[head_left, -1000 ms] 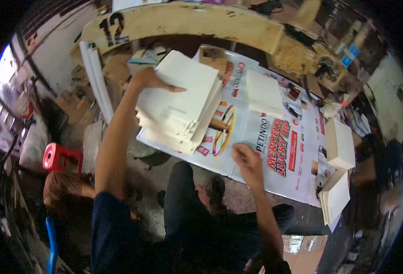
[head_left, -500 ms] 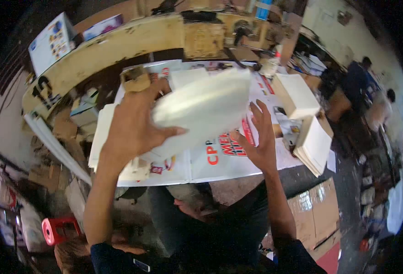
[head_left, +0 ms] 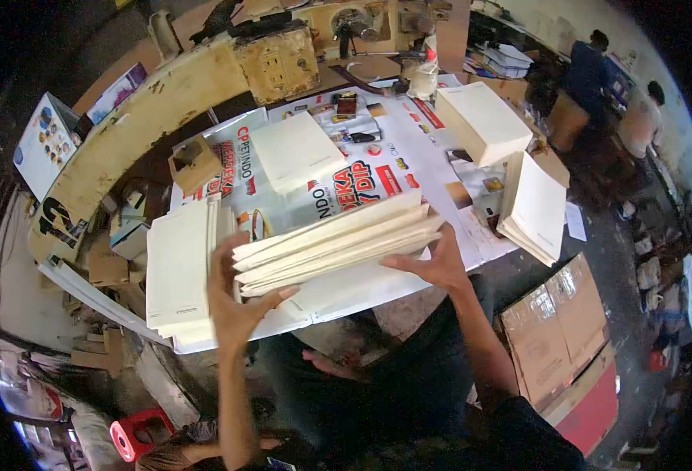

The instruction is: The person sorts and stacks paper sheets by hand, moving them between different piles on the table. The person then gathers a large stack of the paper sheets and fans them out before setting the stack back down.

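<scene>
A loose bundle of folded cream paper sheets point(head_left: 338, 245) stands on its long edge near the front of the table, its layers fanned slightly apart. My left hand point(head_left: 236, 294) grips the left end, thumb along the lower front. At the other end, my right hand point(head_left: 434, 263) holds the bundle between thumb and fingers. Just left of my left hand lies a tall stack of cream paper point(head_left: 177, 263). Behind the bundle, a smaller cream paper stack point(head_left: 297, 149) rests on the printed banner sheet point(head_left: 283, 206) covering the table.
Two more paper stacks, one upright block point(head_left: 487, 118) and one leaning pile point(head_left: 536, 208), sit at the right. An open cardboard box point(head_left: 193, 163) is at the back left. Flattened cardboard point(head_left: 554, 322) lies lower right, a red stool point(head_left: 138, 432) lower left. Two people point(head_left: 589, 71) are far right.
The blurred paper, earlier raised in my left hand with my right hand apart, is now lower and held at both ends. My view has shifted, showing more of the table.
</scene>
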A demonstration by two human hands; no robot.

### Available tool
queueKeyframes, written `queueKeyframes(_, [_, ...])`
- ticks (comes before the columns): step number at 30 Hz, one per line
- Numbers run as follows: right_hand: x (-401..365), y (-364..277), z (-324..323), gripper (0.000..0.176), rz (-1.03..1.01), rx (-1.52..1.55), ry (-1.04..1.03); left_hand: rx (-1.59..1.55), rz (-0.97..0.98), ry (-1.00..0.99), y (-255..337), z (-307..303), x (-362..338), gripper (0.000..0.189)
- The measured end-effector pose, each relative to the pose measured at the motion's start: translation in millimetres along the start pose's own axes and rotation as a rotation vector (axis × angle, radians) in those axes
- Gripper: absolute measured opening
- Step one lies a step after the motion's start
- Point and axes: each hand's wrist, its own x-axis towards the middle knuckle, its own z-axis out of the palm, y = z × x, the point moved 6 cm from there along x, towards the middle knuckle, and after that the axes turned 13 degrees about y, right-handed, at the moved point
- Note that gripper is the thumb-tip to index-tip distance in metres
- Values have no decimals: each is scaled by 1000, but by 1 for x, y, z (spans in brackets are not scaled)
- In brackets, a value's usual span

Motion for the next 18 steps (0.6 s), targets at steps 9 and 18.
queueKeyframes(9, [20, -6, 6, 110, -81, 313, -102, -179, -282, 226, -59, 20, -32, 77])
queueKeyframes(18, [54, -43, -1, 93, -215, -103, -96, 33, -66, 25, -65, 34, -16, 91])
